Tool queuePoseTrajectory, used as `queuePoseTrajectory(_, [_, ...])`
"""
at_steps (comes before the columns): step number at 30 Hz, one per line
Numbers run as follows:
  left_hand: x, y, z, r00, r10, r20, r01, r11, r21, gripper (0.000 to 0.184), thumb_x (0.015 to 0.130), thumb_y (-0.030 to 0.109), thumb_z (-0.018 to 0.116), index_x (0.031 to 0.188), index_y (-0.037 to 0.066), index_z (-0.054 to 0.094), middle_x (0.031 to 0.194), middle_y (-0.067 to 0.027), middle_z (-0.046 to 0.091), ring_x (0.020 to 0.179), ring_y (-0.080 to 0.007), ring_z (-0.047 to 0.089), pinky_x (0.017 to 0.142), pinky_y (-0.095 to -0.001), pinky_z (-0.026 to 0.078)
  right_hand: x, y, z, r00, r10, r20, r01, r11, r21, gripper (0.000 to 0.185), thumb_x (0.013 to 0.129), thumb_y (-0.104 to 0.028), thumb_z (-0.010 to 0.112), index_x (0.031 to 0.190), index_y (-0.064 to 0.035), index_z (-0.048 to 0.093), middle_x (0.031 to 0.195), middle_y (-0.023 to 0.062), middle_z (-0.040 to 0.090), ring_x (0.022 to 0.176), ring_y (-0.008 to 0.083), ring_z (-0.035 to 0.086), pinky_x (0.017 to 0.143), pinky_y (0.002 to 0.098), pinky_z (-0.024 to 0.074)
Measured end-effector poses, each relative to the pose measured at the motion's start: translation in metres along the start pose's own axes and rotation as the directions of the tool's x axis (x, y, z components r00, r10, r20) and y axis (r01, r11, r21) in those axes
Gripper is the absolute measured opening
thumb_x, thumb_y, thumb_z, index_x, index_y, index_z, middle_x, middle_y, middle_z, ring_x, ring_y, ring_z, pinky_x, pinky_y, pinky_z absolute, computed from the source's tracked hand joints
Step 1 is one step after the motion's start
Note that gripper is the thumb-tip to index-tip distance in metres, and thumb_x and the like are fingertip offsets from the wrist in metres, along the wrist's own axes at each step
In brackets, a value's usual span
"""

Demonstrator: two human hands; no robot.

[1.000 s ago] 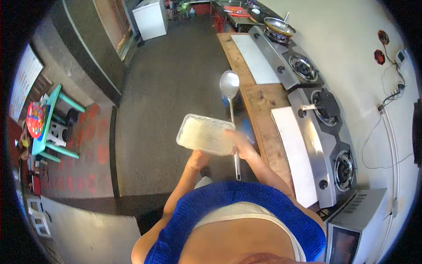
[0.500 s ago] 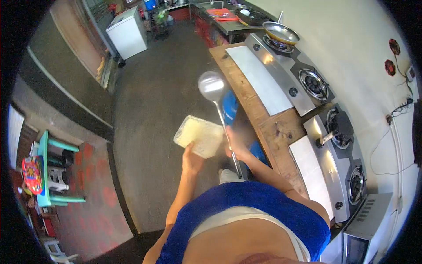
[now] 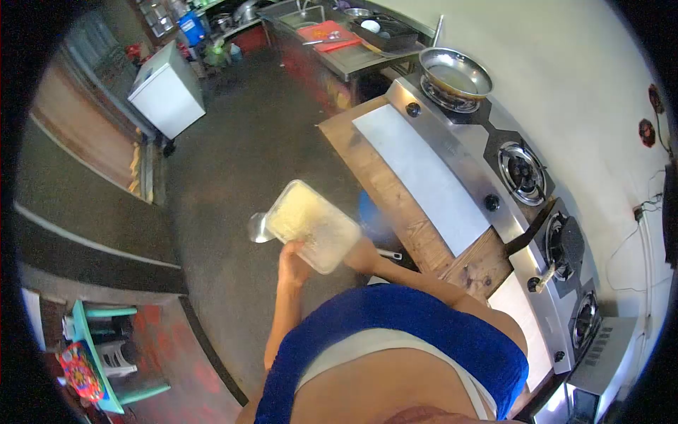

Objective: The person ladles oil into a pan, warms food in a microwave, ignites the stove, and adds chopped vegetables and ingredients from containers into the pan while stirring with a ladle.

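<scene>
landmark: far stove (image 3: 452, 162). container (image 3: 314, 226), pale contents, held tilted left of far stove, above floor. left hand (image 3: 292, 263): grip clenched on container edge, thumb uppermost. right hand (image 3: 363, 256): at container side nearer far stove; fingers hidden, grip cannot be told. ladle (image 3: 260, 228) passes beneath container, handle end toward far stove. pan (image 3: 458, 73) on far stove's far burner.

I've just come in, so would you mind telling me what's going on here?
A person standing beside the stoves has a clear container of pale yellow food in the left hand. The right hand, at the container's other end, grips a long metal spoon that passes beneath it. A frying pan sits on the far burner.
</scene>
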State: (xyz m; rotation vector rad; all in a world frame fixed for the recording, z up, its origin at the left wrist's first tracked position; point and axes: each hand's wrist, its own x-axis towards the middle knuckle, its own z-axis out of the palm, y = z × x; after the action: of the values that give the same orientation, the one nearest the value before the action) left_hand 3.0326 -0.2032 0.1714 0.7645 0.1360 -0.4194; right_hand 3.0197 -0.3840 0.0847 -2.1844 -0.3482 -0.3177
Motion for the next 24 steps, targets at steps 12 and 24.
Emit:
queuePoseTrajectory(12, [0.21,0.102,-0.082,0.996,-0.028,-0.082,0.032,0.998,0.051,0.061,0.072,0.02,0.059,0.128,0.002,0.045,0.119,-0.014,0.056,0.11,-0.0331,0.055,0.095,-0.0476,0.046,0.232,0.205,-0.142,0.83,0.404,-0.385,-0.558,0.58,-0.594,0.023,0.082,-0.02,0.058,0.096,-0.0023,0.062,0.091,0.0199,0.064,0.089,0.035,0.063,0.075,0.0424,0.0517])
queuePoseTrajectory(24, [0.381,0.293,-0.154,0.992,0.028,-0.124,-0.013,0.992,0.126,0.062,0.075,0.018,0.058,0.132,0.001,0.039,0.125,-0.0137,0.053,0.116,-0.0298,0.052,0.098,-0.0439,0.043,0.336,0.269,-0.194,0.639,0.478,-0.602,-0.699,0.035,-0.714,0.025,0.086,-0.009,0.053,0.111,-0.0096,0.052,0.115,0.016,0.054,0.101,0.0319,0.06,0.078,0.0415,0.0547])
